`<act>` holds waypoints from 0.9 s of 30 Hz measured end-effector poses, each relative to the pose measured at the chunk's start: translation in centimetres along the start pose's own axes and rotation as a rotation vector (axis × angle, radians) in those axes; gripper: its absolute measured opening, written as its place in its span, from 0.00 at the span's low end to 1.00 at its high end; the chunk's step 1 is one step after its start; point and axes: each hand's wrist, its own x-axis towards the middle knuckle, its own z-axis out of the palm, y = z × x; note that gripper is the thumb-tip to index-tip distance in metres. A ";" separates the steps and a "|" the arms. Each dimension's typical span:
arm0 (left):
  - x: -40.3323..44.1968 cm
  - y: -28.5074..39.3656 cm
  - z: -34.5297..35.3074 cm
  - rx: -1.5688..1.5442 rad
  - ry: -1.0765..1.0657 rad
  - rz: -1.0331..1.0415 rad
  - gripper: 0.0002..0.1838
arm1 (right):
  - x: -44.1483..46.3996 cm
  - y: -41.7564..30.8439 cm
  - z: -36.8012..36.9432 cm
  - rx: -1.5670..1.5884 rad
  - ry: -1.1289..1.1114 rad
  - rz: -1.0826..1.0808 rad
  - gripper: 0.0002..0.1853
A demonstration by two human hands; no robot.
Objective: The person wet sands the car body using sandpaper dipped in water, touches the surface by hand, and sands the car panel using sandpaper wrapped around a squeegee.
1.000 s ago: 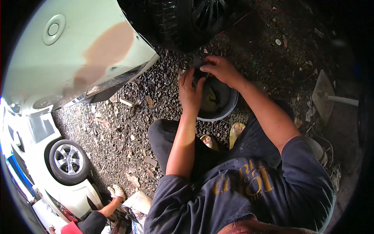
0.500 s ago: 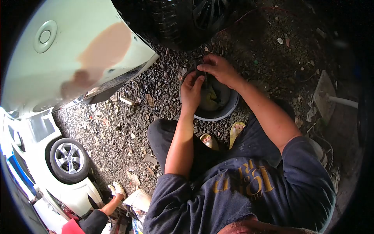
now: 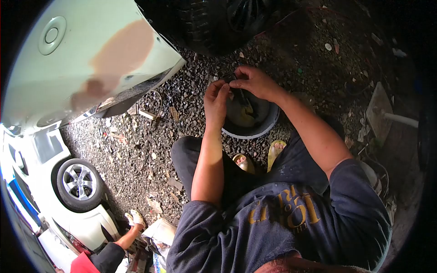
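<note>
Both my hands are above the far rim of a dark round basin (image 3: 251, 137), which stands on the gravel in front of my feet. Between the fingertips they pinch a small, thin dark piece (image 3: 230, 78); its kind is hard to make out in the shade. My left hand (image 3: 215, 96) has its thumb and fingers closed at the near left end of it. From the right, my right hand (image 3: 256, 83) grips it between thumb and bent fingers. Inside the basin lies a yellowish thing (image 3: 246, 110), partly in shadow.
A pale car panel (image 3: 91, 41) with a brownish patch (image 3: 125, 48) is at upper left, beside a dark tyre (image 3: 195, 22). A parked car's wheel (image 3: 79, 185) is at left. Another person's leg (image 3: 129, 237) shows at lower left. A flat board (image 3: 378, 113) is at right.
My left hand has shifted a little left, away from over the basin. The dark piece now sits lower and flatter between my fingertips. My right hand has barely moved.
</note>
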 end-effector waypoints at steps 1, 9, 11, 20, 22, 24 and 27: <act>-0.1 0.0 0.0 0.007 0.000 0.009 0.11 | -0.1 0.0 0.0 0.020 -0.005 0.016 0.17; -0.1 -0.7 -0.2 -0.043 -0.024 0.038 0.08 | -0.5 -0.4 0.2 0.205 -0.035 0.071 0.14; -0.3 -0.2 0.0 -0.061 -0.034 0.030 0.08 | -0.7 -1.0 -0.1 0.217 -0.082 0.110 0.12; -0.5 0.5 -0.5 0.142 -0.018 0.032 0.07 | -0.5 0.0 0.0 0.263 -0.210 0.146 0.09; -0.6 0.9 -0.2 0.163 0.035 0.017 0.08 | -0.6 -0.1 0.0 0.285 -0.202 0.161 0.09; -0.5 0.8 -0.4 0.108 -0.031 -0.014 0.10 | -0.7 -0.9 -0.1 0.298 -0.200 0.178 0.09; -0.4 0.2 -0.8 0.036 -0.028 -0.055 0.11 | -0.6 -0.9 0.0 0.295 -0.217 0.170 0.10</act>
